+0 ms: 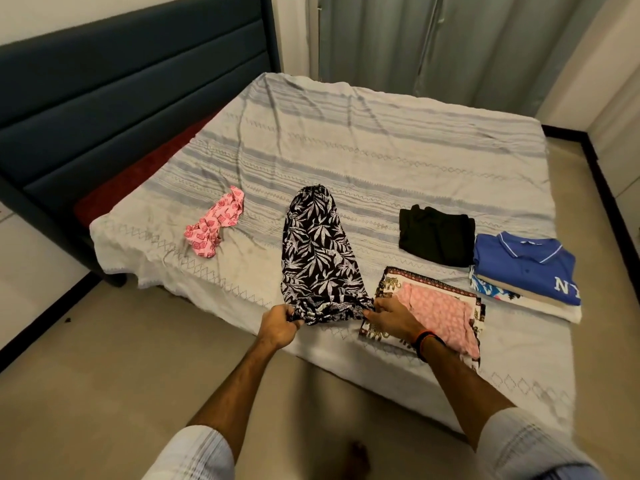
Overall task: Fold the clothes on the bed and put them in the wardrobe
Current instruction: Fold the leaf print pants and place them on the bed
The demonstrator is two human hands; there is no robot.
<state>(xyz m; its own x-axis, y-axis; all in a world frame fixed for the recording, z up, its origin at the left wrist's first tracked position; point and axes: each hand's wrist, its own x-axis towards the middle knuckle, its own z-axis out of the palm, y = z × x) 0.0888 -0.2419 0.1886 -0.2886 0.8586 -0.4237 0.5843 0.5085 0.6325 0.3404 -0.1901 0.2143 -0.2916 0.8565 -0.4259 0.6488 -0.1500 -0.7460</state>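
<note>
Head view: left hand [278, 325] and right hand [389, 317] each pinch a near corner of the leaf-print garment [317, 258], laid flat mid-bed [381, 140]. Crumpled pink garment [214, 228] left; folded black garment [434, 235], blue polo [523, 263], pink top [440, 315] right.

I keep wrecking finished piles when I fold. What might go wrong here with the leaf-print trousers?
The right hand grips the leaf-print trousers right beside the pink folded top, so a fold toward that side may knock that pile askew. Both it and the left hand hold the end at the bed edge, so the fabric might slip to the floor.
</note>
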